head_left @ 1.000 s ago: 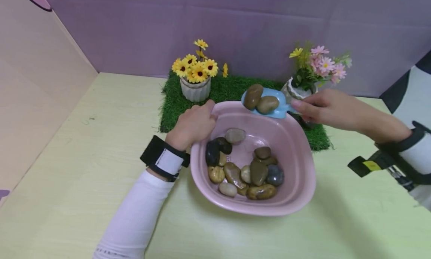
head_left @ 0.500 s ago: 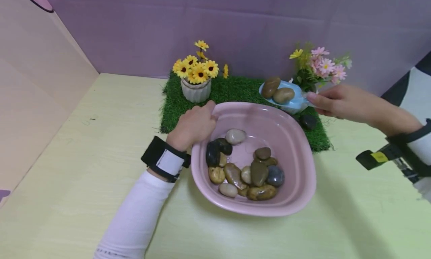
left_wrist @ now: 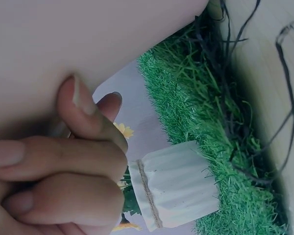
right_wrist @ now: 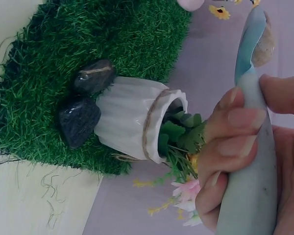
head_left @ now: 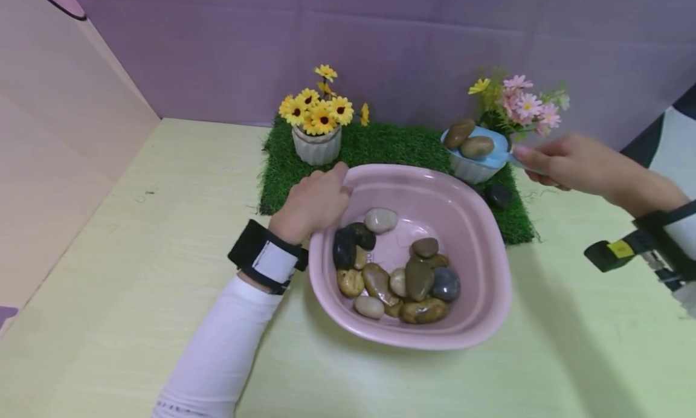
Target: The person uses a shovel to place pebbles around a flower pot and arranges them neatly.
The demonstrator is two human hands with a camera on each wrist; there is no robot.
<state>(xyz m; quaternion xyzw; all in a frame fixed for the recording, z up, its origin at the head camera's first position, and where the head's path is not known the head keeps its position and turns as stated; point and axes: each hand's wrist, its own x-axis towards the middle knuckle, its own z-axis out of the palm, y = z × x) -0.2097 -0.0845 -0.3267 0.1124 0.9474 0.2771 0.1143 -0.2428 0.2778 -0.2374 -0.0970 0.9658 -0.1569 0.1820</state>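
Observation:
A pink basin (head_left: 489, 267) holding several wet stones stands on the table. The left hand (head_left: 315, 202) grips its upper left rim, fingers curled, as the left wrist view (left_wrist: 63, 181) also shows. The right hand (head_left: 582, 164) holds a light blue scoop (head_left: 496, 157) by its handle. Two brown stones (head_left: 477, 147) lie in the scoop, which in the head view overlaps the white pot (head_left: 472, 171) of pink flowers. In the right wrist view the fingers wrap round the handle (right_wrist: 250, 191), and the scoop stays apart from the pot (right_wrist: 130, 117).
Yellow flowers (head_left: 321, 113) in a white pot (head_left: 317, 147) stand on a green grass mat (head_left: 380, 141) behind the basin. Two dark stones (right_wrist: 78, 120) lie on the mat against the right pot. A purple cloth (head_left: 380, 55) hangs behind.
The right hand has moved right, carrying the scoop and its two stones from above the basin's back rim to the right-hand flower pot. The left hand keeps its grip on the rim.

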